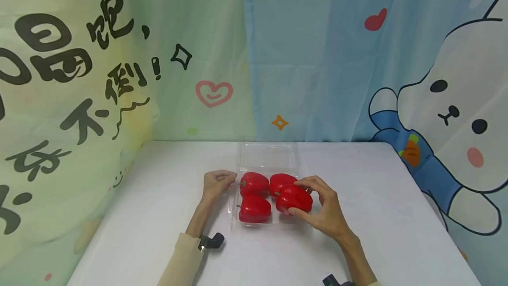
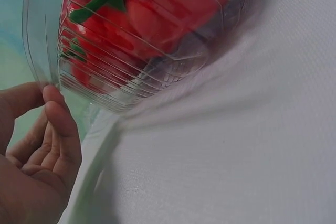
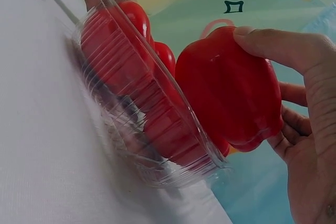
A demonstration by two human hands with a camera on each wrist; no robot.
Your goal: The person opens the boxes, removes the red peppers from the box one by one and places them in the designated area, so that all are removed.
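A clear plastic clamshell box (image 3: 181, 174) sits on the table, its lid (image 1: 267, 156) folded back on the far side. Three red bell peppers lie in it: one at the back left (image 1: 254, 184), one at the front left (image 1: 255, 209) and one at the back right (image 1: 282, 182). My right hand (image 1: 327, 208) grips a fourth bell pepper (image 3: 228, 90), thumb on one side and fingers on the other, above the front right of the box rim. My left hand (image 2: 44, 145) pinches the box's left edge between thumb and fingertip.
The white tabletop (image 1: 166, 180) surrounds the box on all sides. A printed curtain (image 1: 293, 56) hangs behind the table's far edge. Dark wrist cameras sit on both wrists, the left one (image 1: 212, 241) above a beige sleeve (image 1: 182, 259).
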